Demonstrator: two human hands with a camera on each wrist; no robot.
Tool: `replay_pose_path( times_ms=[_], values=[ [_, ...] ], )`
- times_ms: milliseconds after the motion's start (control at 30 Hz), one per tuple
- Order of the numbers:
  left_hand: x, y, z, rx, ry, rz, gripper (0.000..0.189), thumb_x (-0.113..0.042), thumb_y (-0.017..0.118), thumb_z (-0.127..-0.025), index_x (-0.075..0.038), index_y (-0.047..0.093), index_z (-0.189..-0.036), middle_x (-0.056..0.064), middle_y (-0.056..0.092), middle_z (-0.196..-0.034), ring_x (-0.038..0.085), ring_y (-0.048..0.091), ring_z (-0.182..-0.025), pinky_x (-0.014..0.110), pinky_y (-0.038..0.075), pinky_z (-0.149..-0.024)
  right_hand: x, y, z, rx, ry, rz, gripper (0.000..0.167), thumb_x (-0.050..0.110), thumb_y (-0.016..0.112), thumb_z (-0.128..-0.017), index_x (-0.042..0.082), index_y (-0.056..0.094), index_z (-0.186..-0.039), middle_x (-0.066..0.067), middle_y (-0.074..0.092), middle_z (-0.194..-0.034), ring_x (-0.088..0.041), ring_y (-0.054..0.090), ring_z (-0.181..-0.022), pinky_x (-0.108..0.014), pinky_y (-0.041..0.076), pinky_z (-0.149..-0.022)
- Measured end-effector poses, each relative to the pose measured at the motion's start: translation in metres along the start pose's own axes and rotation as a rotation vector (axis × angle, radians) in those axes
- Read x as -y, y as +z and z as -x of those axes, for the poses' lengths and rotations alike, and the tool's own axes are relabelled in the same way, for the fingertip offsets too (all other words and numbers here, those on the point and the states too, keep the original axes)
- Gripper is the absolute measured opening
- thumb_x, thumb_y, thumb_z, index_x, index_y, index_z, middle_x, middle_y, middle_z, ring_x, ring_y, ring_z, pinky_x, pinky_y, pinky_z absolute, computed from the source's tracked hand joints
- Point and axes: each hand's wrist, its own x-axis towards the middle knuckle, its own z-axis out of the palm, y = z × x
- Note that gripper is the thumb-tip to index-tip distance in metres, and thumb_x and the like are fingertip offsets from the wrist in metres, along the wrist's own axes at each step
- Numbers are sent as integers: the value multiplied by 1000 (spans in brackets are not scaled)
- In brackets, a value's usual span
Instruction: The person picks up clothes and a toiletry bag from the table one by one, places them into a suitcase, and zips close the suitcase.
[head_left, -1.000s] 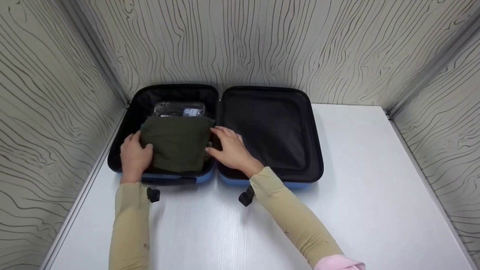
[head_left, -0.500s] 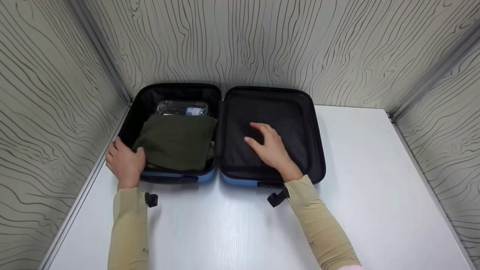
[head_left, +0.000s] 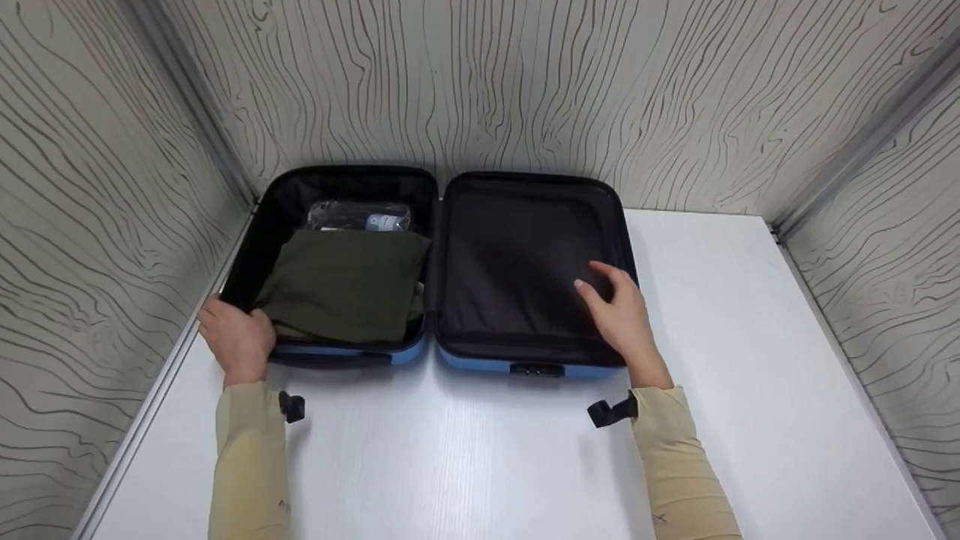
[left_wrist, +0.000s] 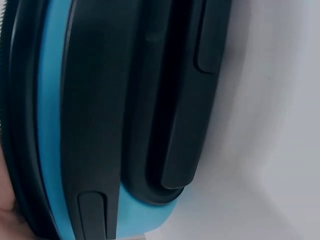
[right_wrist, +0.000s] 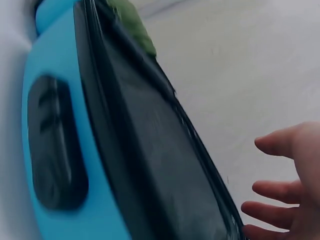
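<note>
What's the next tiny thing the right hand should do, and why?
Maybe grip the right half of the suitcase by its outer edge with the right hand, ready to lift: that hand holds nothing and is close to that edge, the suitcase lies open, and the green cloth is in the other half.

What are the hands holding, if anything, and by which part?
The right hand holds nothing. The left hand lies at the near left corner of the open blue hard-shell suitcase; whether it grips there cannot be told.
</note>
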Motion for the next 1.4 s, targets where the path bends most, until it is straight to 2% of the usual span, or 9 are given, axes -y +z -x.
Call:
replay_pose_path(
  times_ms=[267,433,633,767,867,967,1167,1267,1400],
  values=[
    [2,-2,-1,27,-16,16,62,-3,48,-94,20,25,-147,41,32,-142,55,31,-134,54,23,-115,-40,-16,11,-180,91,-69,51,24,66,-100,-2,54,-142,-22,50,-144,-37,44,-136,-47,33,-112],
    [4,-3,0,50,-20,20,63,-4,48,-95,18,24,-149,41,32,-143,56,31,-134,55,25,-114,-53,-18,18,-165,168,-167,58,30,63,-102,1,47,-149,-18,42,-153,-41,52,-128,-48,41,-105],
    [5,-3,0,69,-23,9,63,-5,46,-96,17,23,-150,40,31,-143,56,32,-133,55,25,-114,-59,-16,24,-150,207,-172,67,36,62,-102,3,38,-155,-20,41,-154,-42,56,-119,-46,43,-100],
    [4,-3,0,78,-34,8,63,-6,46,-97,16,22,-151,40,30,-145,55,31,-135,55,25,-115,-66,-15,28,-81,286,-167,75,42,61,-101,1,32,-157,-26,41,-153,-43,49,-128,-48,39,-106],
    [4,-5,0,91,-49,18,64,-7,45,-97,15,21,-152,38,28,-147,54,29,-137,54,24,-116,-70,-15,32,21,344,-135,84,52,59,-100,-3,30,-156,-29,37,-154,-42,41,-137,-50,34,-111],
    [4,-7,1,101,-60,29,64,-8,45,-98,14,20,-153,37,26,-150,53,28,-139,53,24,-116,-73,-14,35,120,412,-145,95,63,58,-96,-6,28,-155,-30,34,-155,-40,38,-139,-50,34,-112],
    [4,-6,2,99,-62,21,63,-7,44,-98,15,20,-153,38,26,-150,53,31,-137,54,27,-114,-76,-16,40,257,544,-335,107,66,59,-93,-11,19,-156,-31,30,-156,-39,42,-136,-48,41,-108],
    [3,-5,1,82,-52,16,62,-6,45,-97,15,23,-151,38,29,-148,53,33,-135,54,28,-114,-79,-17,41,288,555,-407,107,63,59,-96,-14,14,-155,-32,27,-157,-39,39,-139,-47,36,-112],
    [1,-3,2,46,-42,18,61,-5,45,-96,16,26,-149,39,31,-146,53,35,-134,54,29,-113,-80,-18,38,277,541,-517,95,54,56,-100,-12,17,-156,-30,30,-155,-36,42,-135,-47,33,-113]
  ],
)
